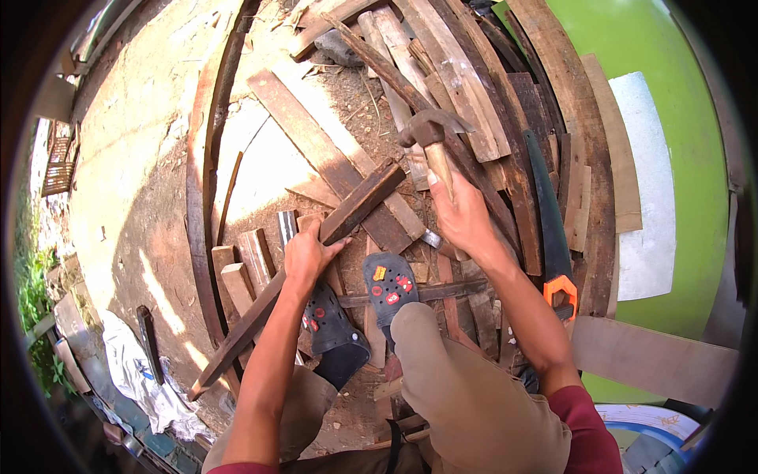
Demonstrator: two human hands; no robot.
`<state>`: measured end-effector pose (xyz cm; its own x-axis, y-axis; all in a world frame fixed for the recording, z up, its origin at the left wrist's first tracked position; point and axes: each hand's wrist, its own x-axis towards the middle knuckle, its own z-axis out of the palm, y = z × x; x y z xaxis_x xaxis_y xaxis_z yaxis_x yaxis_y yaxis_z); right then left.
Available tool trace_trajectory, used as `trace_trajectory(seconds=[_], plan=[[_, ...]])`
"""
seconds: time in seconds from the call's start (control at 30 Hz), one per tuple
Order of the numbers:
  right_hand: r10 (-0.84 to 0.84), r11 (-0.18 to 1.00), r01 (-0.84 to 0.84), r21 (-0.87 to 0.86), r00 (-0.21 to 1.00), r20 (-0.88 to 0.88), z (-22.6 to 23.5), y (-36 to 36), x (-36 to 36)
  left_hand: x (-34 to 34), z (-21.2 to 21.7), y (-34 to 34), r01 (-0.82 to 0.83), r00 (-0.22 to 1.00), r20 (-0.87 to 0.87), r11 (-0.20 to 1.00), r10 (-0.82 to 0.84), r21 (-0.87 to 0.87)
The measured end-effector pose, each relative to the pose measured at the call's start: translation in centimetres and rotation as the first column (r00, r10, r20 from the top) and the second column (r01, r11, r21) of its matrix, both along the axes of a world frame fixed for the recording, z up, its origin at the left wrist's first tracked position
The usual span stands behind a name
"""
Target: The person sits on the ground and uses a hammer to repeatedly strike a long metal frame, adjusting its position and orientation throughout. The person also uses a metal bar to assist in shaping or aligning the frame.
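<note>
Wood fills both our grips: the right hand (462, 217) is clenched on the pale handle of a claw hammer (430, 138), head raised over the plank pile (474, 95); the left hand (306, 254) presses a long dark batten (316, 253) down across short offcuts (245, 265). In our judgement, a sound strike needs the batten pinned flat and fingers well apart from the target. A handsaw (551, 229) lies right, near the green wall (671, 63).
</note>
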<state>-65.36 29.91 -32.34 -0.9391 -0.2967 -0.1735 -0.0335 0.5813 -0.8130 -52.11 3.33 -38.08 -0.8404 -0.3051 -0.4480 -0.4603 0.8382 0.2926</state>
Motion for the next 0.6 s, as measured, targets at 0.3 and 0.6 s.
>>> trace_trajectory(seconds=[0.3, 0.6], plan=[[-0.069, 0.998, 0.068, 0.011, 0.997, 0.029, -0.6, -0.1, 2.1, 0.3, 0.8, 0.5, 0.012, 1.0, 0.017, 1.0, -0.012, -0.027], [-0.251, 0.949, 0.225, -0.219, 0.963, -0.1, 5.3, -1.8, 0.2, 0.6, 0.0, 0.2, 0.011, 1.0, 0.024, 1.0, -0.011, -0.023]])
